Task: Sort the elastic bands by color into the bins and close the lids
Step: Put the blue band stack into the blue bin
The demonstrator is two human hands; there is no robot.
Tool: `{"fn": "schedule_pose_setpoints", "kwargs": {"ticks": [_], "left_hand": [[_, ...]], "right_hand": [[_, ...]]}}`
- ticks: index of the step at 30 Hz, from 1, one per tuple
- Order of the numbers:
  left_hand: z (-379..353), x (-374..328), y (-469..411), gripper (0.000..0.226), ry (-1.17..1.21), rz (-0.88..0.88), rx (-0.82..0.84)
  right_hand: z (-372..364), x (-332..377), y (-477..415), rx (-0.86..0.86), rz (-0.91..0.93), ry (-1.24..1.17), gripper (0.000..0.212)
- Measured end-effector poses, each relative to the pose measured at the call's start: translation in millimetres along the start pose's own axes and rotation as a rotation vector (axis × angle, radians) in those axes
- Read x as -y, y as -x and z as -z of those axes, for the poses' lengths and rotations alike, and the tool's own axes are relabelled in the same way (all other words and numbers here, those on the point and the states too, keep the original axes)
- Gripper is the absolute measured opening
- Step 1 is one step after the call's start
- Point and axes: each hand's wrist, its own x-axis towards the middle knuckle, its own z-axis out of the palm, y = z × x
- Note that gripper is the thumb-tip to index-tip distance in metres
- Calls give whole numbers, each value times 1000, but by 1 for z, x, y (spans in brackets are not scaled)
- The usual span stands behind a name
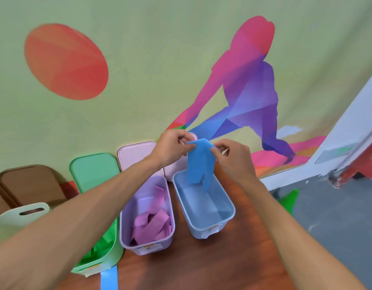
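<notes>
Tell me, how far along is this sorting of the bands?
Done: purple bands lie in the purple bin, green bands in the green bin. In hand: the left hand and right hand pinch a blue band over the blue bin, its lower end hanging inside. Left: a second blue band lies on the table, and the green lid and pink lid stand open.

A sports or activity room is suggested by the mural of a lunging figure, upper right, and grey floor.

blue band hanging over open blue bin
</notes>
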Motion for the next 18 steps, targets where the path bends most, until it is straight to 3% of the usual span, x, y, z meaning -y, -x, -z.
{"fn": "schedule_pose_setpoints", "kwargs": {"ticks": [9,14,18], "left_hand": [[-59,71,37,15,-139,215,260],[-49,94,68,18,-44,330,423],[-29,107,97,16,83,390,398]], "right_hand": [[-36,-69,45,383,-231,120,18],[-46,-77,67,479,-306,177,19],[-60,-64,84,583,-306,182,16]]}}
